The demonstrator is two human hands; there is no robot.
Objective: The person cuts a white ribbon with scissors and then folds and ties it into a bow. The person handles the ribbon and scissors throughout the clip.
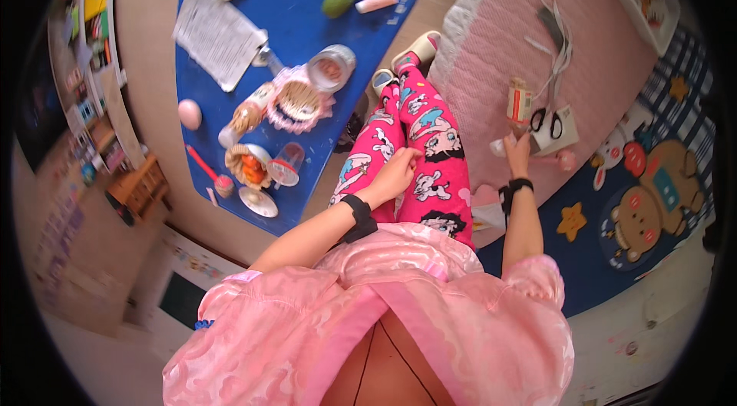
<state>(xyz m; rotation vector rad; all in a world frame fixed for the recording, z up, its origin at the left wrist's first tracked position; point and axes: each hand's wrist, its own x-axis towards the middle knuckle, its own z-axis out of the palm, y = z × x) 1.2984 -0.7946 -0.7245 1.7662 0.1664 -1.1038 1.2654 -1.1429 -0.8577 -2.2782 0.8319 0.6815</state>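
My left hand (401,169) rests on my thigh in pink patterned trousers (429,135), its fingers loosely curled; no object shows in it. My right hand (516,148) is over the pink quilted bedding (483,83), with its fingertips at the near end of a labelled bottle (519,104). A small whitish item (497,147) lies beside those fingers. Blur hides whether the hand grips either. Right of the hand are black-handled scissors (546,123) and a white box (561,132). A pale cable (561,60) lies beyond the bottle.
On the blue table (288,20) at left are a printed sheet (216,37), a clear jar (332,69), a frilled pink-edged dish (297,100), an orange item in a pleated cup (251,169), and a green toy (338,2). A white tray (633,20) stands far right.
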